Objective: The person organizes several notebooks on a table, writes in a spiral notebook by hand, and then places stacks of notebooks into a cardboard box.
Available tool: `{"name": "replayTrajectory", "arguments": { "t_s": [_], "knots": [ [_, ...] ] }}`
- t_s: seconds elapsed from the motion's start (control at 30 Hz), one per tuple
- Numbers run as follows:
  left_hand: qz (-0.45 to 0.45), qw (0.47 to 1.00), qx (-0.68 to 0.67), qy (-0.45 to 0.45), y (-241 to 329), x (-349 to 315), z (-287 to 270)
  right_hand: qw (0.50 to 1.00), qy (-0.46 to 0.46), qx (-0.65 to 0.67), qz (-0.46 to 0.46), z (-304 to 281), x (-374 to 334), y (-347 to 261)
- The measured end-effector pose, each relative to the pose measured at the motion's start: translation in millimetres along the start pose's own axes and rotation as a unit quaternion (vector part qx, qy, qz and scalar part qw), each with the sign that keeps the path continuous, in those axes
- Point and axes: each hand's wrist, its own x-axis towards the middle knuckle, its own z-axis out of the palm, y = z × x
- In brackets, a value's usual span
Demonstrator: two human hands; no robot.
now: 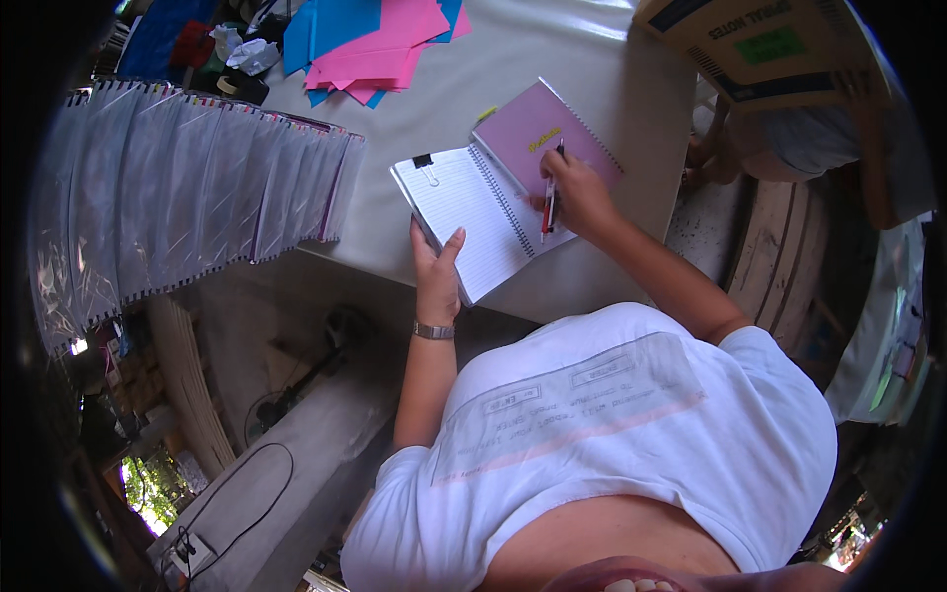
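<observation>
My left hand (437,271) grips the lower left edge of an open spiral notebook (464,217), thumb on top and fingers beneath. Its lined pages look blank, and a black binder clip (423,161) is fixed at the upper left corner. Right beside it lies a pink spiral-bound notebook (518,126) with yellow lettering; how the two overlap is partly hidden. In my right hand (580,197) is a red, white and black pen (547,219), held over the pink surface with its red end downward. Whether the end touches is unclear.
Clear plastic-wrapped spiral notebooks (197,187) stand in a long row on the left. Pink and blue sheets (370,49) are piled at the far side of the pale table (552,44). At the right, another person holds a cardboard box (764,44). A black cable (286,483) lies at lower left.
</observation>
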Motion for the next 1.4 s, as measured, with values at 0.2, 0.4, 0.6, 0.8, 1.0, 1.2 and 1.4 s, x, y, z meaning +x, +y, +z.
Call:
{"name": "replayTrajectory", "arguments": {
  "t_s": [0.2, 0.4, 0.6, 0.8, 1.0, 1.2, 1.4],
  "knots": [
    [-0.028, 0.984, 0.142, 0.109, -16.2, 3.6, -27.1, 0.931, 0.069, -0.349, -0.087, 60.9, -5.6, 19.2],
    [-0.028, 0.989, 0.104, 0.105, -5.3, -1.9, -31.0, 0.953, -0.144, -0.267, 0.010, 11.5, 10.5, -9.1],
    [-0.009, 0.984, 0.156, 0.083, 24.3, -18.1, -49.4, 0.982, 0.090, 0.033, 0.166, -113.9, -12.0, 51.8],
    [-0.020, 0.983, 0.170, 0.069, 24.6, -11.0, -26.8, 0.955, 0.180, -0.116, 0.204, -91.9, -23.5, 148.2],
    [-0.015, 0.971, 0.225, 0.075, 22.0, -5.6, -17.3, 0.983, 0.016, -0.125, -0.134, 22.7, -33.1, 24.0],
    [-0.024, 0.967, 0.229, 0.104, 22.1, -3.8, -19.2, 0.983, 0.179, 0.035, -0.005, 28.6, -54.2, 104.4],
    [-0.031, 0.973, 0.204, 0.103, 24.6, -2.6, -12.9, 0.885, 0.425, -0.052, 0.182, -53.5, -74.0, 191.4]
  ]
}}
